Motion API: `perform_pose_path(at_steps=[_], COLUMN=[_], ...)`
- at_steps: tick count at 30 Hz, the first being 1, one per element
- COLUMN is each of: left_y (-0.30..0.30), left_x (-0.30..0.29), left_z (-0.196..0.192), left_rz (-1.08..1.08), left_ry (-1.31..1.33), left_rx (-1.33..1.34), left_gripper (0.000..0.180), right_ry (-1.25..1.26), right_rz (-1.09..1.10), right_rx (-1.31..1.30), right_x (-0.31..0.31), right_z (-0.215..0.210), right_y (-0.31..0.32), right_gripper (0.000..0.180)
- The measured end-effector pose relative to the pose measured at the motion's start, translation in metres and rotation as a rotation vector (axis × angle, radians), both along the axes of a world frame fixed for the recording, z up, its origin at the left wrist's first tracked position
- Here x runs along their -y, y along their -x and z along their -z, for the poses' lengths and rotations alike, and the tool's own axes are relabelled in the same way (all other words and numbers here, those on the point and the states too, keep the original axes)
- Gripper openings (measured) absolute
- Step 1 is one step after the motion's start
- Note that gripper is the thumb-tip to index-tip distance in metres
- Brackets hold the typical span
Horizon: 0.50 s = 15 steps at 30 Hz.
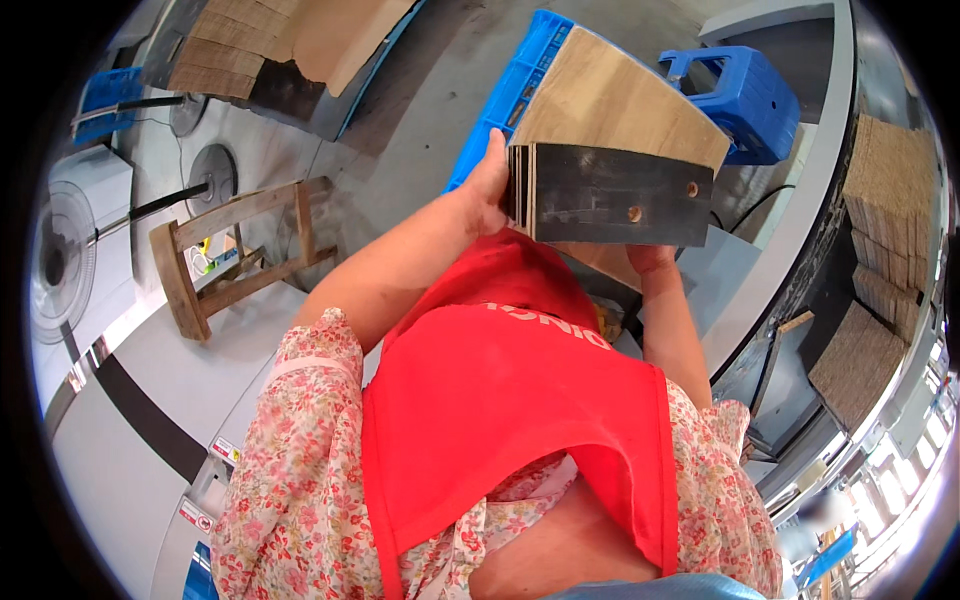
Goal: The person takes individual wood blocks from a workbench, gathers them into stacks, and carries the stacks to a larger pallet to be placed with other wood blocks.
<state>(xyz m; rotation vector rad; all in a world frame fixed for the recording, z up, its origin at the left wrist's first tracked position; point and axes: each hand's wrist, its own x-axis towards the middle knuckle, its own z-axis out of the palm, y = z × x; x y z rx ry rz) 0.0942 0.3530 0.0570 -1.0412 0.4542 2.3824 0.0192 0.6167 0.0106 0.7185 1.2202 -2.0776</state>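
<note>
A short stack of dark boards (pixel 590 195) is held in front of me, its black top face showing two small round holes near the right end. My left hand (pixel 487 188) is closed on the stack's left end, thumb up along the layered edges. From below, my right hand (pixel 652 257) grips the near edge toward the right end; its fingers are mostly hidden under the boards. Beyond the stack, a light wood-coloured board (pixel 600 95) lies on a blue plastic crate or pallet (pixel 508 85).
A blue plastic stool (pixel 745 105) stands far right, beside a grey metal frame (pixel 825 190). Stacks of brown boards (pixel 885 190) sit at the right. To the left are a wooden stand (pixel 245 250) and fans (pixel 65 262). More stacked boards (pixel 225 45) lie at far left.
</note>
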Motion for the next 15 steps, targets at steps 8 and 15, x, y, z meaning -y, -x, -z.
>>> perform_pose_path(at_steps=[8, 15], left_y=[0.002, 0.000], left_x=[0.018, 0.005], left_z=[-0.071, -0.057], left_rz=[0.074, 0.014], left_ry=[0.304, 0.221], left_rx=[-0.006, -0.195], left_gripper=[0.099, 0.092], right_ry=[0.044, 0.065], right_rz=[-0.164, -0.241], right_rx=[-0.058, 0.012], right_x=[-0.017, 0.015], right_z=[-0.042, -0.088], right_y=[0.033, 0.043], right_gripper=[0.057, 0.073])
